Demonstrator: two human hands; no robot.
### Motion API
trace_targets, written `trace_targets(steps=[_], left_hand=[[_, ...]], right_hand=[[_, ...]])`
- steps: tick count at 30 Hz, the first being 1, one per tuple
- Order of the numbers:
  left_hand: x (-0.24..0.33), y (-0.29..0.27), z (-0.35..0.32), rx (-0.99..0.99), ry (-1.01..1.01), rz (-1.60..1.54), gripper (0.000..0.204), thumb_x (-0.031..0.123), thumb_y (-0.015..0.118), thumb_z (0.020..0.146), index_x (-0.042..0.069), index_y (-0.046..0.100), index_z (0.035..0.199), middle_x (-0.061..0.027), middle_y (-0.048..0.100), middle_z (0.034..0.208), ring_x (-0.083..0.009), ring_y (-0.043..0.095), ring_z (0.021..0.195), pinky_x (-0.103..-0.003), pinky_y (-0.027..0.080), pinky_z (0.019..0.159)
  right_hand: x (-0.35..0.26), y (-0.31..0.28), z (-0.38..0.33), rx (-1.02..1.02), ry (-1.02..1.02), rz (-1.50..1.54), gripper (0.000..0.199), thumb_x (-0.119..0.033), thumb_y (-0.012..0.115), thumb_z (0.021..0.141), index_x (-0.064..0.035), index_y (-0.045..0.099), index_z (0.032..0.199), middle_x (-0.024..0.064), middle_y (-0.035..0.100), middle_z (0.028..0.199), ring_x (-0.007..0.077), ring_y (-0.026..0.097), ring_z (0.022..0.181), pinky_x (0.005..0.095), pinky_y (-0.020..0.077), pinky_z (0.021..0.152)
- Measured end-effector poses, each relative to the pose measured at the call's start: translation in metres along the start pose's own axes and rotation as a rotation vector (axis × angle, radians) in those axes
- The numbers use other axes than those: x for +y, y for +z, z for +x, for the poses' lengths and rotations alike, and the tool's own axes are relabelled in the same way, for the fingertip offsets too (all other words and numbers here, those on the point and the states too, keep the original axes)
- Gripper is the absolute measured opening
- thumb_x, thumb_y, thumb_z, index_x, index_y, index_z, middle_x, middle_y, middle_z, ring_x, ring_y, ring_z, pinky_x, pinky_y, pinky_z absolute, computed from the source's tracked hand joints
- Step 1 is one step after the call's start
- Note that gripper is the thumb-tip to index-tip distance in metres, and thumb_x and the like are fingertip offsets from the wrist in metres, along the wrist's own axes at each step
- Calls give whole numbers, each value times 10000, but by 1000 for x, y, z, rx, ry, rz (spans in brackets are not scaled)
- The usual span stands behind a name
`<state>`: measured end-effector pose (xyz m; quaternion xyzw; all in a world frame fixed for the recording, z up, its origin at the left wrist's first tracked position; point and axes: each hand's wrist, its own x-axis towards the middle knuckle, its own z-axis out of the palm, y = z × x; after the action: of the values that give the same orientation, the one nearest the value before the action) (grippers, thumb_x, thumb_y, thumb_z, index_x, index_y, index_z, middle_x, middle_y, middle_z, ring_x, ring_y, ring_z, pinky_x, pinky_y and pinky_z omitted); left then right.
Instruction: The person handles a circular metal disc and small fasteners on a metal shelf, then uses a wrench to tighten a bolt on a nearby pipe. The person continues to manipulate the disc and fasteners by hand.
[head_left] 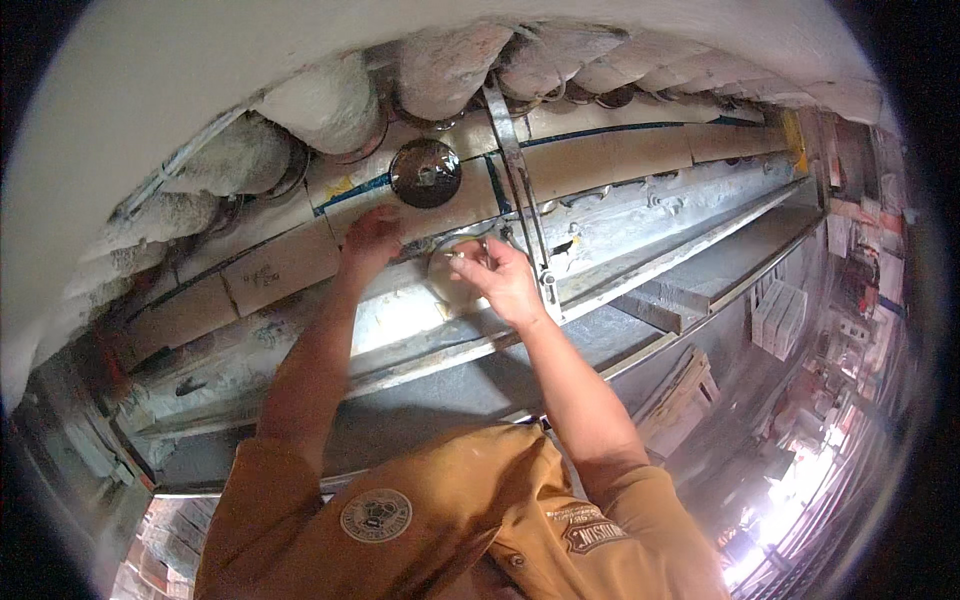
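My right hand [503,287] is closed in a pinch in front of a pale, shiny round disc [447,283] on the metal ledge. A small whitish bit shows at its fingertips, too small to name. Left of it, my left hand [372,243] hovers by the cardboard-like strip, its fingers smeared and partly hidden. Just above and between both hands, a dark, glossy round disc [425,173] rests against the pale strip [285,265].
Dusty, rounded sacks [325,105] hang in a row above. A metal bar [515,165] crosses down to the long metal ledge [640,260], just right of my right hand. Below runs a grey trough [410,440]. Pale blocks [778,318] stand at the right.
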<state>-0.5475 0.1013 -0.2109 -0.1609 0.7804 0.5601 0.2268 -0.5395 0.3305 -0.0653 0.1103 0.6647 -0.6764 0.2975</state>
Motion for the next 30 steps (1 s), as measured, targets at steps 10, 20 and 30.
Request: trace_targets(steps=[10,20,30], left_hand=[[79,8,-133,-203,292,-272,357,3,667,826,27,596,1176,-58,630,1001,-103,605,875,-254,504,788],[90,9,-146,22,620,44,206,69,690,790,13,658,985,-138,671,919,-272,666,810,-343,531,697],[86,12,-149,2,576,-10,157,57,683,789,4,651,934,-129,661,884,-261,663,772,-333,529,667]], right_hand=[[13,5,-28,-106,14,-2,184,-106,712,840,-1,639,973,-3,636,830,64,553,741,217,462,666],[6,13,-44,-107,32,-58,154,-117,694,860,15,649,925,18,645,797,77,574,717,227,478,658],[11,12,-49,-101,28,-34,158,-70,687,855,8,632,981,-13,617,808,50,543,709,199,453,637]])
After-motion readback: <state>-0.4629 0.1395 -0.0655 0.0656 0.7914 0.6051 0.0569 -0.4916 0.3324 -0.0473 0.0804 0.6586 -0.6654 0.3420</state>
